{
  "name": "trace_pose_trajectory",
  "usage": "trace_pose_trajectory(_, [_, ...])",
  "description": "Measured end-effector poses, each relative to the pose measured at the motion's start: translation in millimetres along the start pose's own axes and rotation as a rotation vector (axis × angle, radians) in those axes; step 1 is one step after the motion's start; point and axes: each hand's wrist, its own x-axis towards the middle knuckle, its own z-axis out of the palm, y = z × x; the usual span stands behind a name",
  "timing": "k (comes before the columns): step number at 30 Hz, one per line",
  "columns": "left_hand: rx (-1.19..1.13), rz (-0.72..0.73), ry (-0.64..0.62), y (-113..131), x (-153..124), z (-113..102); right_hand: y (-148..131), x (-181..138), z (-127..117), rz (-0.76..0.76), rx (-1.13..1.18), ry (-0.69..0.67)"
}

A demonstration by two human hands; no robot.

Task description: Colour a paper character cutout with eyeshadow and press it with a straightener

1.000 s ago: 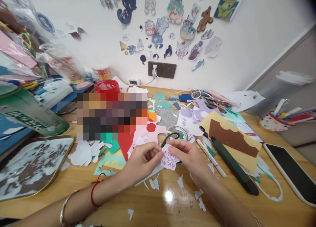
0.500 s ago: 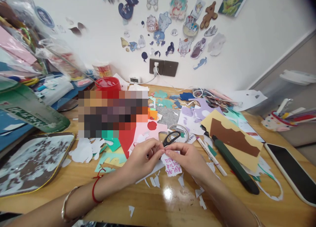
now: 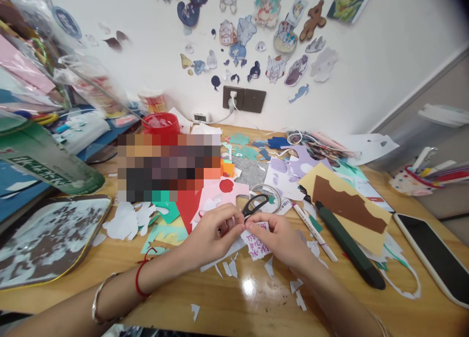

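My left hand (image 3: 219,229) and my right hand (image 3: 275,237) meet at the fingertips above the desk, thumbs and forefingers pinched together. A small white piece of paper with purple handwriting (image 3: 258,246) hangs under the right fingers, its upper edge hidden by them. What the left fingertips pinch is too small to make out. Just beyond the fingers lie black-handled scissors (image 3: 255,203), partly covered by the hands. A roll of clear tape (image 3: 277,199) rests around and behind the scissor handles. To the right lies a purple-tipped marker (image 3: 315,232).
A dark green cutter-like tool (image 3: 348,244) lies across yellow card (image 3: 366,211), with a phone (image 3: 434,256) further right. Paper scraps (image 3: 230,268) litter the desk. A tray (image 3: 47,239), green bottle (image 3: 51,161) and red cup (image 3: 161,123) stand left.
The written paper has tilted slightly and shifted up towards the right hand. Both hands stay pinched together in nearly the same place; the view has shifted a little.
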Motion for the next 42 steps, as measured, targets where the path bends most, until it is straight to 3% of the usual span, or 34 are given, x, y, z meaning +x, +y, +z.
trace_pose_trajectory(8, [0.018,0.165,-0.011,1,-6,-2,-7,-3,4,0.138,0.244,-0.055])
trace_pose_trajectory(13, [0.008,0.107,0.065,-2,-5,1,-7,-4,3,0.127,0.275,-0.042])
trace_pose_trajectory(19, [0.021,0.064,0.053,0,-2,1,-7,-6,3,0.109,0.253,-0.005])
trace_pose_trajectory(26, [0.098,0.194,0.094,-2,-7,2,-2,-5,9,0.116,0.423,-0.005])
trace_pose_trajectory(32, [0.173,0.161,0.097,-4,-5,1,0,-3,9,0.095,0.460,-0.016])
trace_pose_trajectory(42, [0.237,0.233,0.078,-6,-8,5,3,-1,15,0.089,0.573,-0.014])
